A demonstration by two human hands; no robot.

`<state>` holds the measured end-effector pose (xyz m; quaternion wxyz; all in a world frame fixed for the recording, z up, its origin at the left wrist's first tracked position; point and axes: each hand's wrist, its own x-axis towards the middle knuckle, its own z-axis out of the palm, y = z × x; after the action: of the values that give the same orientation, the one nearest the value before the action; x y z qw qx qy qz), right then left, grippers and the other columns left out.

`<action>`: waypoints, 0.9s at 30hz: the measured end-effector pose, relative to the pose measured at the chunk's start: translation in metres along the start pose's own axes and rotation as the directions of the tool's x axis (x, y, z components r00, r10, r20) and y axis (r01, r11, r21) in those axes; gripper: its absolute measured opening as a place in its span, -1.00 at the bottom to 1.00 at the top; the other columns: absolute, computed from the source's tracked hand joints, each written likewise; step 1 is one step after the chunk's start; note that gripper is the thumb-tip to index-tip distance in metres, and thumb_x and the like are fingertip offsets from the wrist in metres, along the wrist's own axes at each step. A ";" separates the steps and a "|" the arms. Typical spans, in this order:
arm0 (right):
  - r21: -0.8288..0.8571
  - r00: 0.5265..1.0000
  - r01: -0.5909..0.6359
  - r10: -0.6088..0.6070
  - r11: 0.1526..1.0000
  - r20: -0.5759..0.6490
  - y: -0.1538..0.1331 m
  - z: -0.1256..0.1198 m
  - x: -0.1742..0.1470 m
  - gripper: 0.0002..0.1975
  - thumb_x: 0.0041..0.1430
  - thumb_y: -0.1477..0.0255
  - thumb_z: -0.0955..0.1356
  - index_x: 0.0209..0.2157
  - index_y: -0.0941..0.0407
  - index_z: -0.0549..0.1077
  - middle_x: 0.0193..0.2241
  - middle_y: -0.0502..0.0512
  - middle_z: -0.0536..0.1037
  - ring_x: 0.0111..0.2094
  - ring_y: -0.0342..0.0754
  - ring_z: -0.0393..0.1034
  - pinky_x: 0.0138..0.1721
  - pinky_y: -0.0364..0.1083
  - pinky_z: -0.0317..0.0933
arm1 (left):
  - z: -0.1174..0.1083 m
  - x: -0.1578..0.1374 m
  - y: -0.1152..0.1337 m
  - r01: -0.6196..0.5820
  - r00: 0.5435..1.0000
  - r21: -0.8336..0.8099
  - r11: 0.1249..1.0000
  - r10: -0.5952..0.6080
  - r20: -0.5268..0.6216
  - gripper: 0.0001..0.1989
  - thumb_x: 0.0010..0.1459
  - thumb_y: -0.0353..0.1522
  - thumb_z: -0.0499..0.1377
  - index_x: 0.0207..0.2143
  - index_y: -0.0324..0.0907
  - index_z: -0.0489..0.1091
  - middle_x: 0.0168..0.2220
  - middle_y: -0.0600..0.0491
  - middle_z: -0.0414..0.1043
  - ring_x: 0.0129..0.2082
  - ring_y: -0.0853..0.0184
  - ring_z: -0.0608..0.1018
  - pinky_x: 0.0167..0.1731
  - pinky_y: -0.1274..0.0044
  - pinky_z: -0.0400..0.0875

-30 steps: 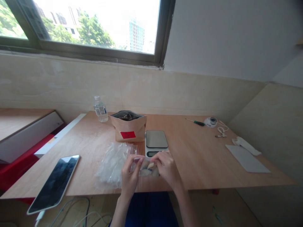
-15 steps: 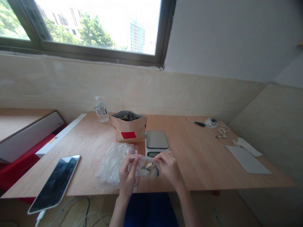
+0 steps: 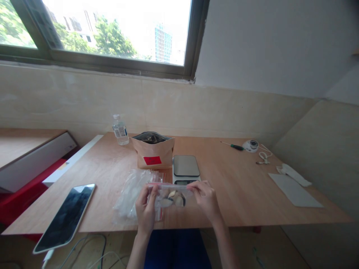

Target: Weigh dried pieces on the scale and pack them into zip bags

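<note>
A clear zip bag (image 3: pixel 171 197) with a red strip along its top hangs between my two hands. Several flat, pale and dark pieces lie inside it; I cannot make out what they are. My left hand (image 3: pixel 146 207) pinches the bag's left top corner. At the right top corner, my right hand (image 3: pixel 206 198) grips it between thumb and fingers. Behind the bag stands a kitchen scale (image 3: pixel 186 166) with a bare metal plate, its display partly covered. A pile of clear zip bags (image 3: pixel 130 198) lies beside and under my left hand.
An open brown paper pouch (image 3: pixel 154 151) with a red label stands left of the scale. Further left are a water bottle (image 3: pixel 120 130) and a tablet (image 3: pixel 67 216) overhanging the front edge. To the right lie a screwdriver (image 3: pixel 237 147), a white dome camera (image 3: pixel 250 145) and a white sheet (image 3: pixel 295 190).
My hands have moved apart, the left one leftward and the right one rightward. The zip bag is now stretched wider, with its red strip pulled straight.
</note>
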<state>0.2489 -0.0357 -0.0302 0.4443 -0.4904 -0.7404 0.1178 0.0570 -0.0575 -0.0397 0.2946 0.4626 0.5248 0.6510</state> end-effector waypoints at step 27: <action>0.537 0.911 -0.377 0.406 0.754 0.071 0.015 0.017 -0.011 -0.67 0.10 0.14 0.33 -0.40 0.15 0.46 -0.45 0.08 0.53 -0.35 -0.04 0.43 -0.27 -0.11 0.29 | 0.000 -0.001 0.001 0.081 0.997 -0.104 0.991 -0.080 0.014 -0.66 0.18 -0.15 0.03 -0.41 -0.19 0.43 -0.49 0.09 0.40 -0.46 0.39 0.41 -0.41 0.60 0.31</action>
<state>0.2461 -0.0331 -0.0548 0.5480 -0.4919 -0.5463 0.3991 0.0573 -0.0586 -0.0393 0.3471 0.4282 0.5068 0.6629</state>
